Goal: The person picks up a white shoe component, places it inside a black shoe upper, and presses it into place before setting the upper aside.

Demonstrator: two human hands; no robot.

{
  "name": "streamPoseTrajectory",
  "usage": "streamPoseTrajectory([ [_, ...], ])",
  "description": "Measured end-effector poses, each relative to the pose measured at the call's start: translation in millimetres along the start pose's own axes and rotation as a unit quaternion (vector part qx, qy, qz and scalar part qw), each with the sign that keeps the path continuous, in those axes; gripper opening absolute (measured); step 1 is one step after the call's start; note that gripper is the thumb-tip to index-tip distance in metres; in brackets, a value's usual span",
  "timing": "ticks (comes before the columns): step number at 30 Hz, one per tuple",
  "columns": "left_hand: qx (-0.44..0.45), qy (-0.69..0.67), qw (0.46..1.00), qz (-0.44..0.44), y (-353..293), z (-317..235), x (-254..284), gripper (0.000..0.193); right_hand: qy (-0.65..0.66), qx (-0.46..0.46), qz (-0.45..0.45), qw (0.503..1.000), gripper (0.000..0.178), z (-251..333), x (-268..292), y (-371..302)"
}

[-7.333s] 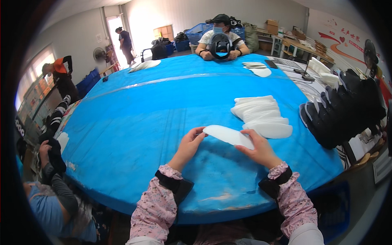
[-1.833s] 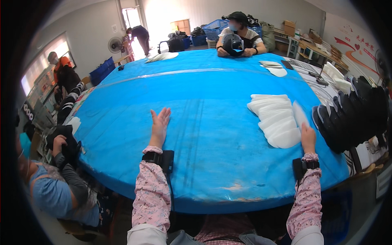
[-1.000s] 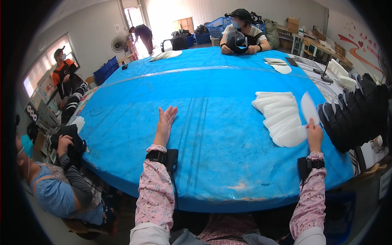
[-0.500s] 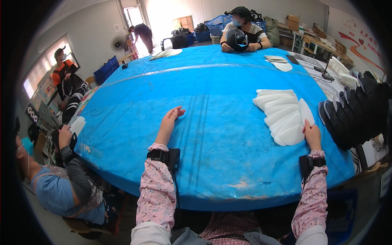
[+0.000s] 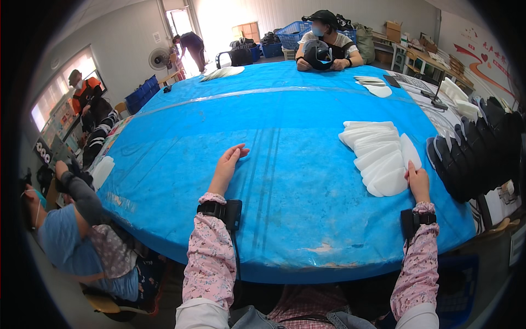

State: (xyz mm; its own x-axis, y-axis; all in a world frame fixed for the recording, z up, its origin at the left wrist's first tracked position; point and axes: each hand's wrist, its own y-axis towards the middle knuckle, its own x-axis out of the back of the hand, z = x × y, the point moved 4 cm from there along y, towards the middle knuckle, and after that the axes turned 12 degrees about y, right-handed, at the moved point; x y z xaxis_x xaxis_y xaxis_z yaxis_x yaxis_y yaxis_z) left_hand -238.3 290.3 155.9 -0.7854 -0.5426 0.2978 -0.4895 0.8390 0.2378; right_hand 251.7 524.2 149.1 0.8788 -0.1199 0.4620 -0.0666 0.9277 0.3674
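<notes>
My left hand (image 5: 228, 168) rests over the blue-covered table (image 5: 296, 203), its fingers stretched and loosely side by side, with nothing in them. At the right, my right hand (image 5: 418, 183) has its thumb and fingers closed on the lower end of a thin white rounded piece (image 5: 410, 151). That piece lies at the right edge of a fanned stack of similar white pieces (image 5: 375, 156), overlapping in a column. Both my wrists carry black strapped devices.
Beside my right hand stands a row of nested black caps (image 5: 482, 148). Across the table a person holds a dark cap (image 5: 318, 54); smaller white stacks (image 5: 375, 86) lie at the far right. Someone in blue (image 5: 68, 230) sits at my left, near another white stack (image 5: 102, 171).
My hands stay nearly still, the right still on the white piece. The person at the left has leaned away and raised an arm; the one in orange has turned and bent down.
</notes>
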Motion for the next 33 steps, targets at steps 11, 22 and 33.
streamPoseTrajectory([
  [11, -0.007, 0.001, 1.0, 0.003, 2.7, 2.0, -1.1, 0.034, 0.069, 0.043, -0.095, 0.992, 0.057, 20.1, 13.3, -1.0],
  [22, -0.011, 0.001, 1.0, 0.003, 1.5, 1.7, 0.4, 0.034, 0.08, -0.009, 0.039, 0.996, 0.052, 10.8, -2.9, -4.0],
  [33, -0.001, 0.007, 1.0, 0.0, 0.1, -0.4, -0.2, 0.033, 0.093, -0.027, 0.056, 0.994, 0.05, 11.0, -4.0, -5.0],
])
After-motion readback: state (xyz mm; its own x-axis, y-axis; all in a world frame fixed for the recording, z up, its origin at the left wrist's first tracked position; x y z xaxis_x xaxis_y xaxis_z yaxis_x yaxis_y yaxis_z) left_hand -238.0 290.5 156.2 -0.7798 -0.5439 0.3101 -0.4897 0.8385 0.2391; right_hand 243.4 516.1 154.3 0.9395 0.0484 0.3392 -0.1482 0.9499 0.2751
